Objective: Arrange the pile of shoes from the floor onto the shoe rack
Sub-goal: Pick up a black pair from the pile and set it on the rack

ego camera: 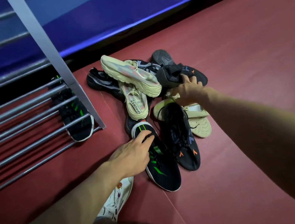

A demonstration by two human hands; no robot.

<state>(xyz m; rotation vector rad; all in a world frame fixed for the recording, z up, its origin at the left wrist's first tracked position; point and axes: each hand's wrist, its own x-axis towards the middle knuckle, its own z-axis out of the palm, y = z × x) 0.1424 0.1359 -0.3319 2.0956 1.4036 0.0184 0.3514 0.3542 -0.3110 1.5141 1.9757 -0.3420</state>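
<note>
Shoe rack point(25, 117) at left: metal bars, slanted grey side post. One black shoe with green stripes point(76, 114) already sits on its lowest bars, toe toward camera. Pile of shoes point(152, 99) on the red floor just right of the rack: two cream sneakers point(133, 78) stacked on top, black knit shoe point(97, 79) under them, dark shoe with orange marks point(181, 74) at right, matching black-green shoe point(162, 166) and black-orange shoe point(182, 137) nearest, cream shoe sole-up point(200, 128) beside.

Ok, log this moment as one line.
left hand: grips black-green shoe | right hand: grips black-orange shoe | rack: one shoe
</note>
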